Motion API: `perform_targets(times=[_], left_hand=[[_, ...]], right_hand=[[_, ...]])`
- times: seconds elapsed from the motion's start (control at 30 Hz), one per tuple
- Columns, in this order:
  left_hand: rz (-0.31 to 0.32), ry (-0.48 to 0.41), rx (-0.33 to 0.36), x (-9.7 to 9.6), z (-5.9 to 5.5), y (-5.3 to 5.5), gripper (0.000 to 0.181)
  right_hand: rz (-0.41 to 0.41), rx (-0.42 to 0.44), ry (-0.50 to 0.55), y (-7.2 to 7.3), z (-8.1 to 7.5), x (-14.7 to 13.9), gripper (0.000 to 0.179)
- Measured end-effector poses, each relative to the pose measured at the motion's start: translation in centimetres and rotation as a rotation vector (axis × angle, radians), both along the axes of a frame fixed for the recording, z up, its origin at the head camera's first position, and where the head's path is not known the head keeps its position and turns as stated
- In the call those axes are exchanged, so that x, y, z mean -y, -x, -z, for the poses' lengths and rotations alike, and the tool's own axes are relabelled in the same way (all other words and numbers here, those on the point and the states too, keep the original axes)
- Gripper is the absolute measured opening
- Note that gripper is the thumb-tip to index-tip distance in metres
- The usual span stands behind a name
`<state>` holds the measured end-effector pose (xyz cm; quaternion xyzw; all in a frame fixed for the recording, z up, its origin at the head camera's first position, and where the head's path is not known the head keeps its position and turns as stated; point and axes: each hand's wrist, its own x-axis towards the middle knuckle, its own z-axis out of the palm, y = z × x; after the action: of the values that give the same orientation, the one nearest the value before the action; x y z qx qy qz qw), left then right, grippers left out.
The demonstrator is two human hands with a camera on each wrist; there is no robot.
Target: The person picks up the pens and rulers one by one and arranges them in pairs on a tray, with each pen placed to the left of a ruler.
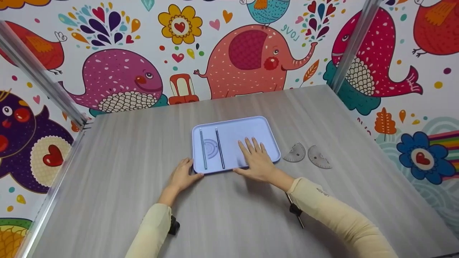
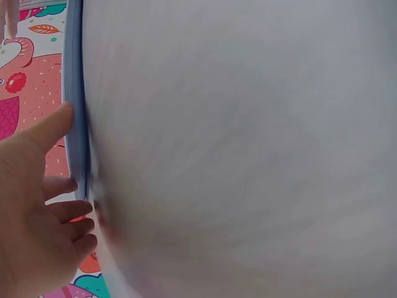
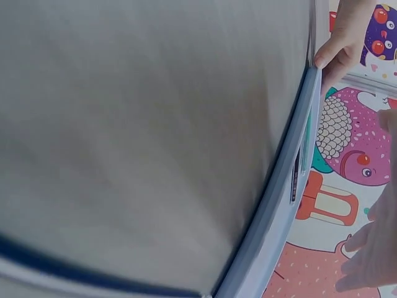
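Note:
A pale lavender-blue tray (image 1: 247, 125) lies on the table. In it are a green pencil (image 1: 203, 150), a dark pencil (image 1: 220, 150) and a clear protractor (image 1: 211, 148), which lies partly under the green pencil. My left hand (image 1: 182, 175) holds the tray's near left corner, thumb along the near side and fingers at the left side. In the left wrist view, the thumb (image 2: 56, 127) touches the tray's outer wall. Over the tray's right half, my right hand (image 1: 259, 163) is spread with straight fingers, its thumb near the front rim.
Two more clear protractors, one nearer (image 1: 295, 153) the tray and one farther right (image 1: 319, 157), lie on the grey wood-grain table (image 1: 136, 143). Cartoon-printed walls (image 1: 247, 57) stand behind and at both sides, with metal posts (image 1: 353, 46) at the corners.

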<state>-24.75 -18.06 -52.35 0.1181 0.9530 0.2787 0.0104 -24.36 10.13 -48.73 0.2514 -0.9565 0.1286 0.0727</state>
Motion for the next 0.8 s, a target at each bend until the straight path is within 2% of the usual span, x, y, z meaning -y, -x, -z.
perform_targets(times=[0.4, 0.8], left_hand=[[0.005, -0.007, -0.004, 0.0, 0.3, 0.0, 0.07], [-0.014, -0.006, 0.014, -0.1, 0.1, 0.0, 0.071]], right_hand=[[0.0, -0.083, -0.023, -0.8, 0.2, -2.5, 0.089], [0.015, -0.049, 0.038, -1.6, 0.1, -5.0, 0.09]])
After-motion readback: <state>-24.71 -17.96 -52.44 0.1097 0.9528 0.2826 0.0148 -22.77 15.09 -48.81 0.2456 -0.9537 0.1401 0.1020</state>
